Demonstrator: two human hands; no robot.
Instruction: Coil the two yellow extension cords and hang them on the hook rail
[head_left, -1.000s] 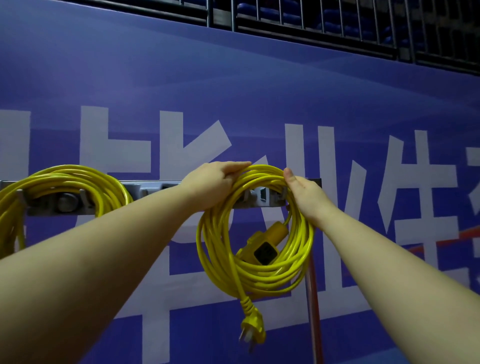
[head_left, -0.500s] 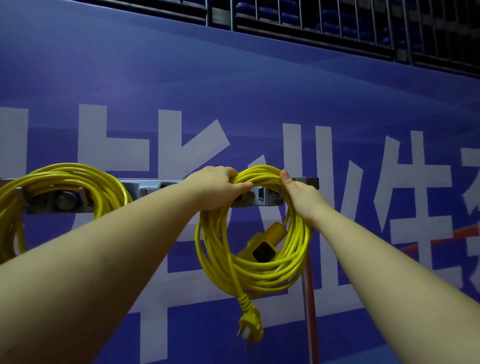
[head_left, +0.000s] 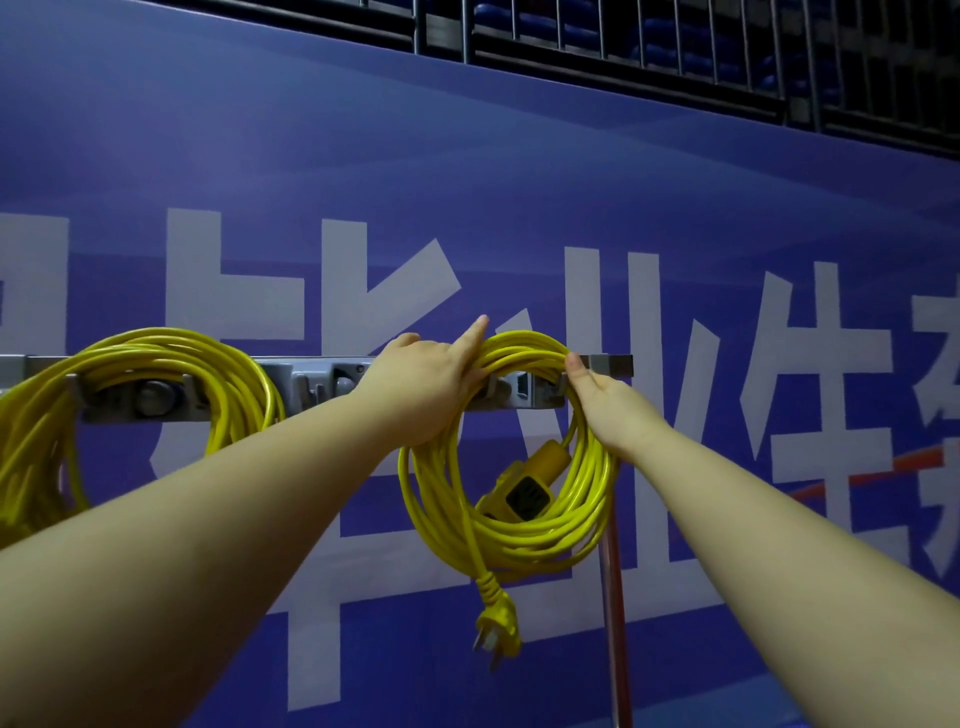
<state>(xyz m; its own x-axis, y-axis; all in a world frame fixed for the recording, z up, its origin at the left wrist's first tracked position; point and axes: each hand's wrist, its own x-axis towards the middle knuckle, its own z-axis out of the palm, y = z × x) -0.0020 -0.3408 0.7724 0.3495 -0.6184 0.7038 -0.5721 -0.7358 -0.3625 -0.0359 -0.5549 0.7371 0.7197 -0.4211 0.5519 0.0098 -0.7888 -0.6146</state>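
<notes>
A grey hook rail (head_left: 304, 375) runs across the blue wall. One coiled yellow extension cord (head_left: 156, 353) hangs over hooks at the rail's left end. The second coiled yellow cord (head_left: 519, 540) hangs at the right end, with its top loops over the rail. Its socket block (head_left: 530, 488) lies inside the coil and its plug (head_left: 496, 623) dangles below. My left hand (head_left: 421, 384) lies over the coil's upper left, index finger straight and lifted. My right hand (head_left: 602, 405) holds the coil's upper right, thumb in front, fingers hidden behind the loops.
The blue banner wall (head_left: 519, 182) with large white characters fills the view behind the rail. A dark metal railing (head_left: 675, 47) runs along its top. A thin upright pole (head_left: 615, 623) stands just below the right coil.
My left hand's fingers, curled on the coil's top half a second ago, have loosened and the index finger has lifted. The coil has settled on the rail's right hooks.
</notes>
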